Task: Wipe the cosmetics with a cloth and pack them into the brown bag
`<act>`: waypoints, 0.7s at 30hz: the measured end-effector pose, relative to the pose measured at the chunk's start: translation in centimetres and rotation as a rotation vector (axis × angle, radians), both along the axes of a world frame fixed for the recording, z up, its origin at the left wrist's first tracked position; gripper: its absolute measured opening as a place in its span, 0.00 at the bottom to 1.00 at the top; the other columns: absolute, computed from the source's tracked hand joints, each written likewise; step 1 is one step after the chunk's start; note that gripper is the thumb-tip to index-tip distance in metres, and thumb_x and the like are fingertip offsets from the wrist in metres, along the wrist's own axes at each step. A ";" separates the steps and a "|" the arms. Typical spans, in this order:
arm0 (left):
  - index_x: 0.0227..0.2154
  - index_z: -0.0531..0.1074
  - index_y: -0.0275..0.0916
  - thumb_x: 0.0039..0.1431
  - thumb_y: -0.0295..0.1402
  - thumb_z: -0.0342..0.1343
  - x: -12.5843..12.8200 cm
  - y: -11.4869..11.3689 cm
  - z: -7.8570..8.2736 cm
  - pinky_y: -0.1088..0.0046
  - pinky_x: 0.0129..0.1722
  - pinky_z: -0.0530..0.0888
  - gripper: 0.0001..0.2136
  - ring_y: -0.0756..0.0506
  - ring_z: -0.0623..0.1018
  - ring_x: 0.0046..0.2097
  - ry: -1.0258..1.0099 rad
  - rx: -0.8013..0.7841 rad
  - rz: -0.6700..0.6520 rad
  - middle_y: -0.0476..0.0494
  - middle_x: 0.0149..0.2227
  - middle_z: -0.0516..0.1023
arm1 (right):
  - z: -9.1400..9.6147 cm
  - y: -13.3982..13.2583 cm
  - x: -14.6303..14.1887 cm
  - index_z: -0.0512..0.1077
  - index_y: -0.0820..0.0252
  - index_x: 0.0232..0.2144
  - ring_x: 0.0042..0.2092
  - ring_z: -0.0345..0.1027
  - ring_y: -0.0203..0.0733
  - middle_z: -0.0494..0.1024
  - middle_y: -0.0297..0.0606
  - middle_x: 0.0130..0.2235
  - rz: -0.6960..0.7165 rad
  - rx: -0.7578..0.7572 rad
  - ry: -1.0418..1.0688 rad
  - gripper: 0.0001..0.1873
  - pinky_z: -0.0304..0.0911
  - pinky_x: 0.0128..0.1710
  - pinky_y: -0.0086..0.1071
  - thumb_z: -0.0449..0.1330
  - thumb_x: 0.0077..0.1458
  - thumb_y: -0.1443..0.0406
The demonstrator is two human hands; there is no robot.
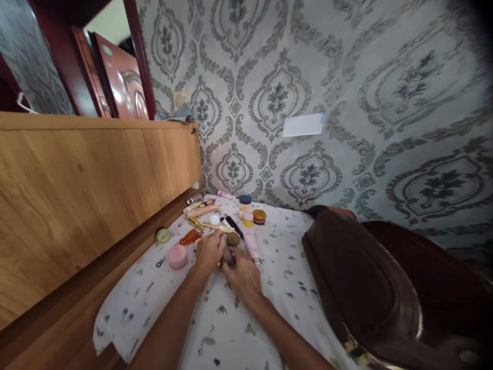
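Observation:
My left hand [210, 251] and my right hand [243, 270] are close together over the patterned white cloth [231, 318]. Both have curled fingers, meeting around a small dark item [228, 256] too hidden to name. Just beyond the fingertips sits a round olive-brown lid or jar [233, 238]. A pale pink tube [251, 244] lies beside my right hand, with a black tube [233, 225] farther back. To the left of my left hand are a round pink container [177, 256] and an orange bottle [190, 237]. A gold tube [196, 223] lies behind them.
Several jars, among them a blue-lidded one [245, 202] and a gold-lidded one [259, 217], stand near the wall. A round green-topped container [163, 235] is at the cloth's left edge. An open brown bag [354, 282] fills the right, and a wooden panel [96, 195] the left.

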State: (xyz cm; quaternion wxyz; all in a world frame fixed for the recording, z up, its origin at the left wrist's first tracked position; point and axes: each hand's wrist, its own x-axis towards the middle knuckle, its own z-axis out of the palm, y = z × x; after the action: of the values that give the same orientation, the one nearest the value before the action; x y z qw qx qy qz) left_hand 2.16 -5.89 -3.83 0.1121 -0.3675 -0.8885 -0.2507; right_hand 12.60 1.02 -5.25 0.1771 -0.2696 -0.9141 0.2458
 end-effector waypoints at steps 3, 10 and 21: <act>0.40 0.74 0.43 0.67 0.36 0.45 0.2 0.0 0.2 0.71 0.34 0.64 0.12 0.43 0.80 0.37 0.011 -0.029 -0.008 0.43 0.35 0.82 | -0.1 0.0 -0.1 0.71 0.60 0.48 0.46 0.72 0.47 0.78 0.43 0.47 0.007 0.013 0.000 0.16 0.60 0.42 0.34 0.56 0.58 0.63; 0.40 0.74 0.43 0.67 0.37 0.46 0.4 0.1 0.2 0.70 0.34 0.64 0.11 0.42 0.80 0.39 0.009 -0.060 0.003 0.42 0.36 0.83 | 0.1 -0.1 0.1 0.70 0.59 0.52 0.47 0.72 0.49 0.77 0.42 0.48 -0.001 0.021 -0.029 0.19 0.61 0.43 0.35 0.56 0.59 0.62; 0.39 0.74 0.43 0.66 0.41 0.49 0.5 0.1 0.5 0.71 0.34 0.64 0.12 0.42 0.80 0.40 0.014 -0.087 0.008 0.42 0.37 0.83 | -0.2 0.0 0.1 0.69 0.59 0.52 0.46 0.73 0.49 0.77 0.43 0.48 0.010 0.027 -0.002 0.20 0.60 0.41 0.35 0.56 0.58 0.62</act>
State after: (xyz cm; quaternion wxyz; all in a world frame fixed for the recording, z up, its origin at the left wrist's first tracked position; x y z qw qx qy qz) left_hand 2.69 -5.83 -3.32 0.1032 -0.3702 -0.8992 -0.2089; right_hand 12.74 0.98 -5.50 0.1786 -0.2630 -0.9188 0.2340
